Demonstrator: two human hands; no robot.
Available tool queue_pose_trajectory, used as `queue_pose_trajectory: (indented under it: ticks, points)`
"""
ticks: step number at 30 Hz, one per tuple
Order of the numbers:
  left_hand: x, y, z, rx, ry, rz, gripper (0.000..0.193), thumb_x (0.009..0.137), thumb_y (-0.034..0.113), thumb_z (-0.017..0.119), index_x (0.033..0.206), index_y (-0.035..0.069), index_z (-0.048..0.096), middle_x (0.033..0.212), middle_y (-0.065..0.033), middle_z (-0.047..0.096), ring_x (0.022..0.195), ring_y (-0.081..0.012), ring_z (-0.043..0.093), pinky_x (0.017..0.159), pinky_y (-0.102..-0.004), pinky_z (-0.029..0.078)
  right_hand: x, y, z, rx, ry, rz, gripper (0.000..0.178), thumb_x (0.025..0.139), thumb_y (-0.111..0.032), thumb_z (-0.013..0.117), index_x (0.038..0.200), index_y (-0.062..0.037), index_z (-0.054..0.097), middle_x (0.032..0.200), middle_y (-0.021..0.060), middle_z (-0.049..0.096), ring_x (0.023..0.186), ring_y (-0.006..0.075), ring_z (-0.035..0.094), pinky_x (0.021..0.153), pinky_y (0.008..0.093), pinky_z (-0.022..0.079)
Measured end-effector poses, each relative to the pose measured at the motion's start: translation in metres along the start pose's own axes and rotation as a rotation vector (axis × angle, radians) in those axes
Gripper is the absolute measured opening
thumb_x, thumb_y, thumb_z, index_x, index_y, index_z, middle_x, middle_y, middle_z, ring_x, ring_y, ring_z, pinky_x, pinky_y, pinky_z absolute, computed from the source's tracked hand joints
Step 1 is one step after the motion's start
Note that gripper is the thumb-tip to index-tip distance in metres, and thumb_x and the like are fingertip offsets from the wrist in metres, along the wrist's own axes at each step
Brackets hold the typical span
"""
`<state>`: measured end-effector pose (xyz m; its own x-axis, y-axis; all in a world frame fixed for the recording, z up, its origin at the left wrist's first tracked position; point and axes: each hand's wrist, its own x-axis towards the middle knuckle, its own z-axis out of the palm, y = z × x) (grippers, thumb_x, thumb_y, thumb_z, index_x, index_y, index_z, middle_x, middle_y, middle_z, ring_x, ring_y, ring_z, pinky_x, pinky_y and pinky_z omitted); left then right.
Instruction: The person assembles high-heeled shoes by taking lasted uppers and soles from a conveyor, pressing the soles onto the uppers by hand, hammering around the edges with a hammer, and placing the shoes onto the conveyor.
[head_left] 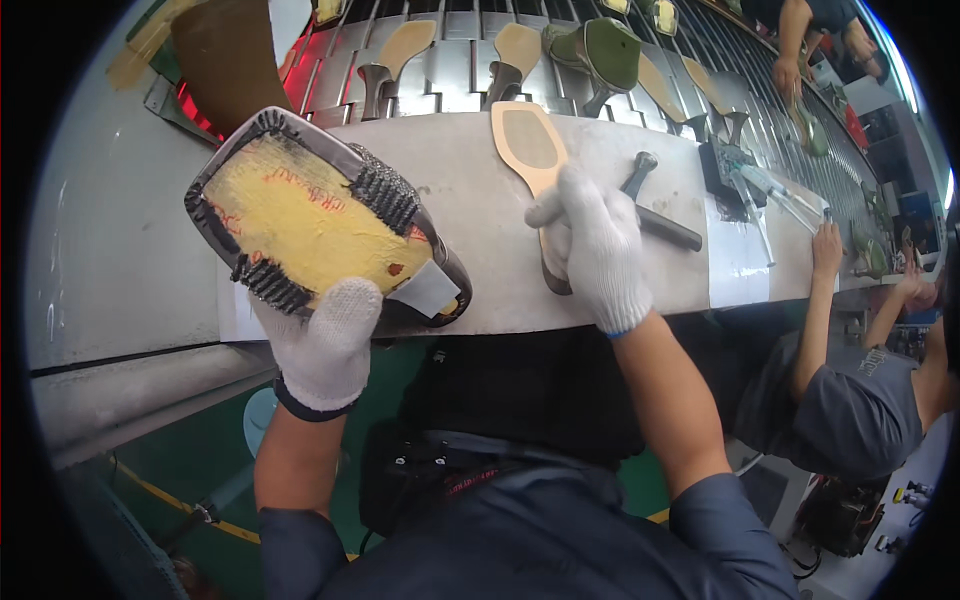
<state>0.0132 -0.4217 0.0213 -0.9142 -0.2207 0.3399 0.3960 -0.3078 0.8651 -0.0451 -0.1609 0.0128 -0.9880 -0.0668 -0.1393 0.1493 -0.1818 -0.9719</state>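
Observation:
My left hand (335, 340), in a white knit glove, grips a dark shoe upper (455, 265) stretched on a last, bottom side up. The yellow underside of the last (300, 215) shows, framed by pleated dark edges, with a pale patch at the narrower end. My right hand (600, 240), gloved the same way, has its fingers closed around the narrow part of a tan heeled shoe sole (528, 145). The sole's wide end points away from me over the bench; its dark heel end shows below my fingers.
A hammer (670, 228) lies right of my right hand on the metal bench (430, 150). Beyond it, a slatted conveyor (455, 75) carries several soles and a green shoe (610, 50). Syringe-like tools (770, 190) lie farther right, near a co-worker's arm (820, 290).

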Motion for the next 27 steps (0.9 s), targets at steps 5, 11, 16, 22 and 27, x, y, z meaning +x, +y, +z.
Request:
queue_pose_trajectory:
  ticks: [5, 11, 16, 22, 27]
  points:
    - [0.013, 0.004, 0.006, -0.06, -0.098, -0.045, 0.08, 0.09, 0.007, 0.083, 0.159, -0.004, 0.045, 0.144, -0.0169, 0.066, 0.131, -0.03, 0.07, 0.115, -0.0466, 0.056, -0.004, 0.017, 0.005, -0.035, 0.106, -0.041, 0.035, 0.103, -0.026, 0.078, 0.115, 0.0052, 0.07, 0.087, 0.0097, 0.07, 0.07, 0.0161, 0.067, 0.065, 0.0312, 0.056]
    - [0.018, 0.012, 0.007, -0.026, -0.105, -0.046, 0.07, 0.094, 0.017, 0.081, 0.152, -0.006, 0.051, 0.138, -0.0174, 0.07, 0.124, -0.0287, 0.073, 0.111, -0.0437, 0.057, -0.061, 0.019, -0.02, -0.742, 0.135, -0.494, 0.014, 0.098, -0.006, 0.077, 0.109, 0.0, 0.072, 0.155, 0.0363, 0.06, 0.136, 0.0454, 0.068, 0.113, 0.0455, 0.055]
    - [0.025, 0.013, -0.001, -0.055, -0.065, -0.026, 0.067, 0.097, 0.02, 0.077, 0.153, -0.005, 0.05, 0.136, -0.0181, 0.071, 0.123, -0.0296, 0.073, 0.111, -0.0442, 0.057, -0.172, 0.035, -0.062, 0.129, 0.137, -0.124, 0.036, 0.105, -0.006, 0.056, 0.14, 0.002, 0.06, 0.147, 0.0309, 0.065, 0.117, 0.0289, 0.073, 0.095, 0.0415, 0.061]
    - [0.039, -0.005, 0.028, -0.223, -0.262, -0.216, 0.087, 0.096, 0.04, 0.081, 0.164, 0.001, 0.042, 0.15, -0.0161, 0.062, 0.136, -0.032, 0.065, 0.118, -0.0497, 0.053, -0.169, 0.046, -0.051, 0.203, -0.038, 0.508, 0.038, 0.108, -0.017, 0.067, 0.139, 0.0048, 0.064, 0.11, 0.02, 0.079, 0.083, 0.0257, 0.079, 0.077, 0.0419, 0.068]
    - [0.055, 0.024, 0.054, -0.145, -0.375, -0.278, 0.087, 0.094, 0.031, 0.082, 0.165, 0.001, 0.041, 0.153, -0.0228, 0.062, 0.142, -0.0357, 0.064, 0.121, -0.0521, 0.053, -0.16, 0.022, -0.022, 0.204, 0.066, 0.17, 0.027, 0.107, -0.009, 0.069, 0.129, 0.0064, 0.072, 0.11, 0.0174, 0.081, 0.093, 0.0222, 0.081, 0.086, 0.0384, 0.067]
